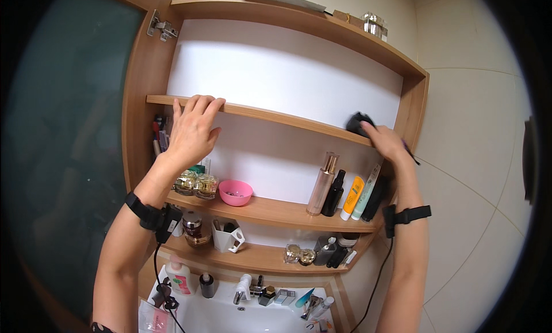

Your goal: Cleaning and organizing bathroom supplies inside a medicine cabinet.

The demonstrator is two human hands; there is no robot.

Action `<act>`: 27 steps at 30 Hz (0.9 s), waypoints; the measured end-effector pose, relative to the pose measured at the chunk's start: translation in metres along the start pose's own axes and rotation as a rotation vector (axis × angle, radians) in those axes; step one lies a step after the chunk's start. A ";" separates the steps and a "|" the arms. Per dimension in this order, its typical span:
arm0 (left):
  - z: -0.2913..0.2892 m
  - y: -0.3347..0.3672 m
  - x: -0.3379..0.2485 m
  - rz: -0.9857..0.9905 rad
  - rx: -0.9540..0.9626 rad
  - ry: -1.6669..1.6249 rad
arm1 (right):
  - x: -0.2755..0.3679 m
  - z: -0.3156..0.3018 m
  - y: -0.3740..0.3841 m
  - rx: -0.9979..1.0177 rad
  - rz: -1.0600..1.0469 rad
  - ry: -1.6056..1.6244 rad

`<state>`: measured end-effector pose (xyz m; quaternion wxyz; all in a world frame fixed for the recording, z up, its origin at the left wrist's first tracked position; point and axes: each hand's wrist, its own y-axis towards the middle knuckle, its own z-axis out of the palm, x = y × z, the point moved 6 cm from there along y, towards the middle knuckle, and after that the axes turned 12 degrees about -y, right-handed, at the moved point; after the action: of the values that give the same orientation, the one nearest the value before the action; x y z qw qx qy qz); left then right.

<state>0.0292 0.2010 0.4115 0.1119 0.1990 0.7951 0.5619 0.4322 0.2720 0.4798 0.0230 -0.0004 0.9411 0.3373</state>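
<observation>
My left hand [195, 129] rests with its fingers apart on the front edge of the upper wooden shelf [276, 117], near its left end. Toward that shelf's right end, my right hand [384, 142] grips a small black rounded thing [359, 124]; it is blurred, so I cannot tell its kind. A dark strap end [410, 153] shows beside my right wrist. Below my left hand, clear gold-toned jars [205, 185] and a pink bowl [236, 193] with small things in it sit on the middle shelf. Below my right hand stand an orange tube [352, 198] and a tall pinkish bottle [322, 186].
An open cabinet door [72, 143] hangs at the left. The lower shelf holds a white mug-like holder [228, 240] and small jars [292, 253]. Underneath, bottles and tubes crowd the rim of a white sink [230, 316] with a faucet [242, 287]. Tiled wall [471, 131] lies right.
</observation>
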 end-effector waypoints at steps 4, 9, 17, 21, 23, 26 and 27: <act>0.005 0.000 -0.005 0.010 0.011 -0.046 | -0.003 -0.002 0.003 -0.003 0.078 -0.087; 0.004 -0.005 0.000 -0.037 -0.009 -0.014 | 0.160 -0.009 -0.009 -0.002 -0.221 0.063; -0.001 -0.005 -0.001 -0.067 -0.080 0.011 | 0.085 -0.005 0.006 0.109 -0.102 0.033; -0.001 -0.006 0.002 -0.059 -0.088 0.024 | -0.009 -0.006 0.024 0.083 0.077 -0.006; -0.001 -0.007 0.000 -0.053 -0.090 0.013 | -0.043 -0.003 0.040 0.081 0.155 -0.029; -0.001 -0.008 -0.002 -0.055 -0.077 0.011 | -0.038 0.005 0.058 0.057 0.148 -0.180; 0.000 -0.007 -0.002 -0.052 -0.075 0.002 | -0.040 0.012 0.064 0.071 0.168 -0.277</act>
<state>0.0301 0.1980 0.4044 0.1329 0.1733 0.7785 0.5885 0.4713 0.3289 0.5127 0.1245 0.1255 0.9370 0.3014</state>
